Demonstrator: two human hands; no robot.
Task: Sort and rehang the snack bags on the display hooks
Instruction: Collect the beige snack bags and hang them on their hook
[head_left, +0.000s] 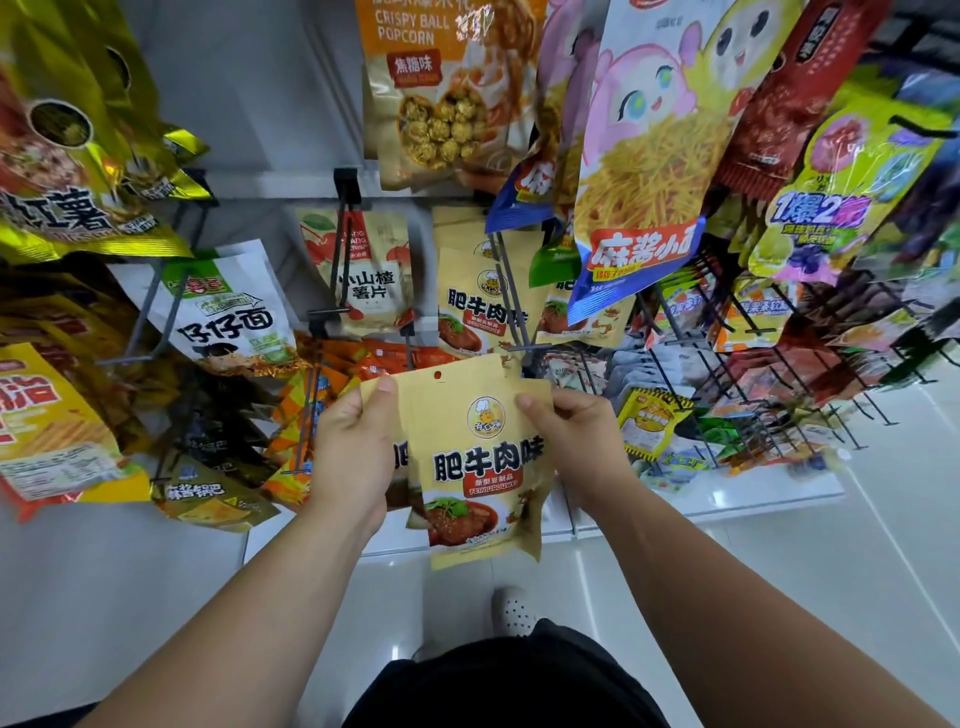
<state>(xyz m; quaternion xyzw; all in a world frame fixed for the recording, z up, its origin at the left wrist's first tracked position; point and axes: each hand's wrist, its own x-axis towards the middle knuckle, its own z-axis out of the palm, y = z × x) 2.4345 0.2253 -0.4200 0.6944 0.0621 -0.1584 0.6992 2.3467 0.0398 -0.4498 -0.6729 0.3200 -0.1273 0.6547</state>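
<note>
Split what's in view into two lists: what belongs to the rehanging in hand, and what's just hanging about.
In the job: tan paper beef-flavour bags, gripped by left hand and right hand; matching tan bags hanging on the black wire hook above them.
Just about: orange caramel popcorn bag; white noodle-snack bag with pink cartoon face; gold foil sweet-potato bag.

A white perforated clog (513, 612) on glossy white floor tiles (727, 597), just above a black garment (509, 686).
</note>
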